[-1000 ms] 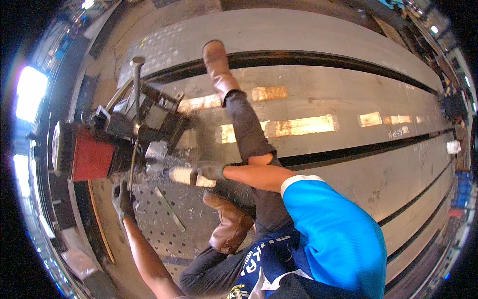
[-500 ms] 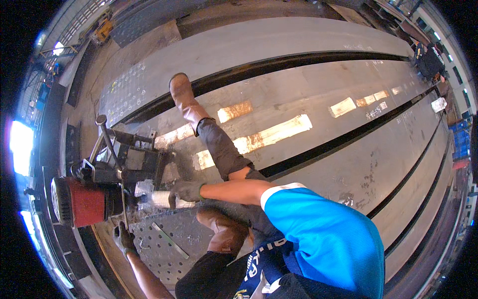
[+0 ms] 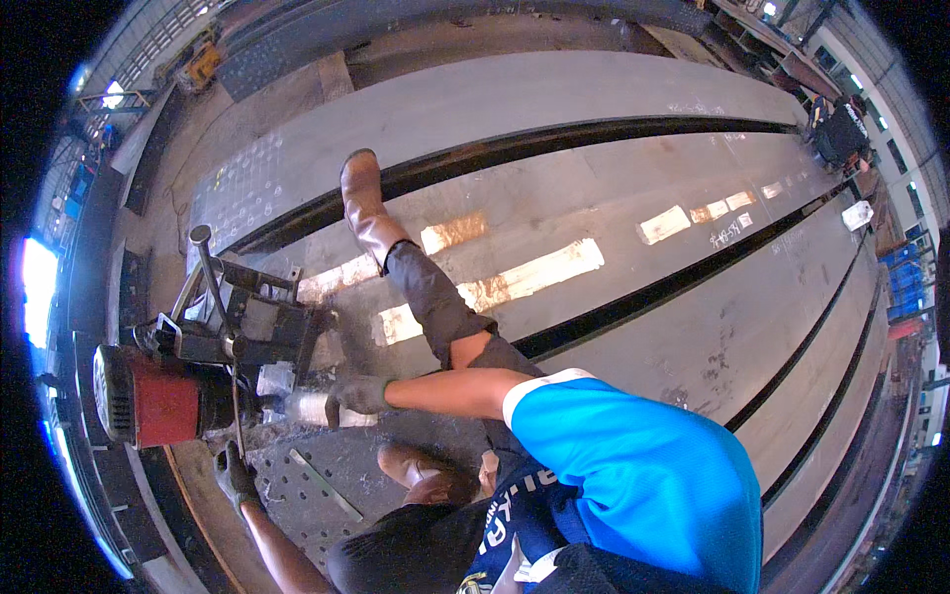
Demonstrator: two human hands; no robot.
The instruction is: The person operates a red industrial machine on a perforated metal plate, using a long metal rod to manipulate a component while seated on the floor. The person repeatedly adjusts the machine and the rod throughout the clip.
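A drilling machine with a red and black motor (image 3: 163,404) stands on the steel plates at the left. Its long metal feed lever (image 3: 237,401) slants down past the motor. My left hand (image 3: 236,475), in a dark grey glove, is closed around the lower end of this lever. My right hand (image 3: 361,394), gloved too, is beside the machine's working end with its fingers curled downward. A pale, ridged cylinder-like shape (image 3: 310,407) lies right at those fingers in bright light. Whether the hand grips it is unclear, as the fingertips are partly hidden.
Long grey steel plates (image 3: 633,163) stretch to the right with dark gaps between them. My boot (image 3: 364,198) rests on one. A plate with several holes (image 3: 297,510) and a flat metal strip (image 3: 327,485) lie near my left forearm. A person (image 3: 841,134) is at far right.
The whole view has shifted slightly, so the machine and plates sit a little further left. Both hands keep nearly the same places, the left still at the lever's lower end.
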